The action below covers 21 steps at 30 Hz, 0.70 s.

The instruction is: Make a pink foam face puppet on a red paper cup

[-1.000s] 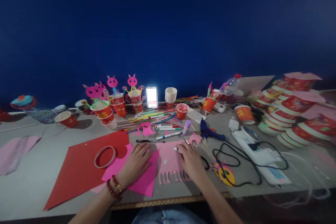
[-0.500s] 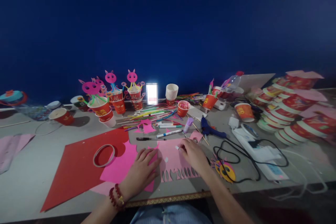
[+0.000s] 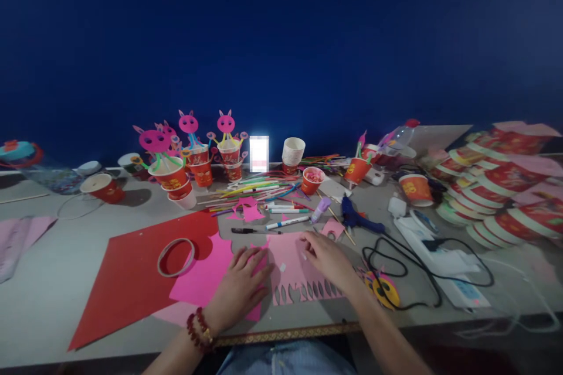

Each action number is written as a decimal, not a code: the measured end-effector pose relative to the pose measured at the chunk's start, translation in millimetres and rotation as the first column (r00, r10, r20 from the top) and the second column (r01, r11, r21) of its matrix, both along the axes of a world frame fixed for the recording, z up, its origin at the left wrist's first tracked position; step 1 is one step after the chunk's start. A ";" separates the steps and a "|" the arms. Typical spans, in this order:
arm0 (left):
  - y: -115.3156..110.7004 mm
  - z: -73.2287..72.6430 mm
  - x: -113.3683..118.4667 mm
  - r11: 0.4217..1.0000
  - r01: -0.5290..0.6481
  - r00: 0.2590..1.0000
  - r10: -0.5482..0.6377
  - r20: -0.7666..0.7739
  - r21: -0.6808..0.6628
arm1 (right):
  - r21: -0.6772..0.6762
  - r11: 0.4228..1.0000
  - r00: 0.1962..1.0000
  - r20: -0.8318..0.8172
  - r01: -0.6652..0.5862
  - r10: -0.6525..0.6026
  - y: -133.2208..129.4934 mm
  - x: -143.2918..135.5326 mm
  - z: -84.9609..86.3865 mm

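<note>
My left hand (image 3: 241,284) lies flat with its fingers spread on a bright pink paper sheet (image 3: 200,272), close to the edge of a light pink sheet (image 3: 290,252). That light pink sheet has a row of leaf-shaped cut-outs along its near side, and a small white scrap (image 3: 282,267) rests on it. Over its right part is my right hand (image 3: 324,255), fingers curled and thumb tucked in. A tiny whitish bit shows at those fingertips; its kind is too small to make out.
Red card (image 3: 118,287) with a tape roll (image 3: 176,258) lies left. Beyond my hands are a black pen (image 3: 244,230), markers (image 3: 288,222), a glue stick (image 3: 321,210) and a blue glue gun (image 3: 360,217). Decorated cups (image 3: 169,173) stand behind; a power strip (image 3: 440,263) and cables lie right.
My right hand's fingertips have drawn in and down slightly, and the white bit at them shows less. My left hand stays on the pink paper. The view has shifted slightly.
</note>
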<state>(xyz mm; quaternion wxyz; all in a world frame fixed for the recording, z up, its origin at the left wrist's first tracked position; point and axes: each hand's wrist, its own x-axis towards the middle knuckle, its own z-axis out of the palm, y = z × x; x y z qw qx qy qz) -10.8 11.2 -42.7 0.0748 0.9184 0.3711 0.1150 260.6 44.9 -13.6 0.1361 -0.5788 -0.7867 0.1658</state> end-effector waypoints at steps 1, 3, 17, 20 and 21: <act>0.2 -0.1 -0.2 1.000 0.000 1.000 0.000 0.001 -0.004 | 0.000 1.000 1.000 0.006 0.004 -0.004 -0.1 0.9 -0.1; 0.6 -0.1 -0.2 1.000 -0.001 1.000 0.001 0.002 -0.010 | 0.001 1.000 1.000 0.015 0.014 -0.014 -0.8 3.3 0.5; 3.3 -1.3 -1.6 0.999 0.008 0.999 -0.007 0.038 -0.042 | -0.031 0.998 0.997 -0.051 0.063 -0.065 -8.9 -2.5 2.2; 3.3 0.5 -1.5 0.999 0.009 1.000 -0.007 0.029 -0.046 | -0.079 0.997 0.994 -0.107 0.000 -0.009 -12.7 -14.2 7.1; 3.2 0.9 -1.4 0.999 0.006 1.000 -0.005 0.026 -0.044 | -0.106 0.994 0.991 -0.135 -0.038 0.024 -14.1 -19.3 8.6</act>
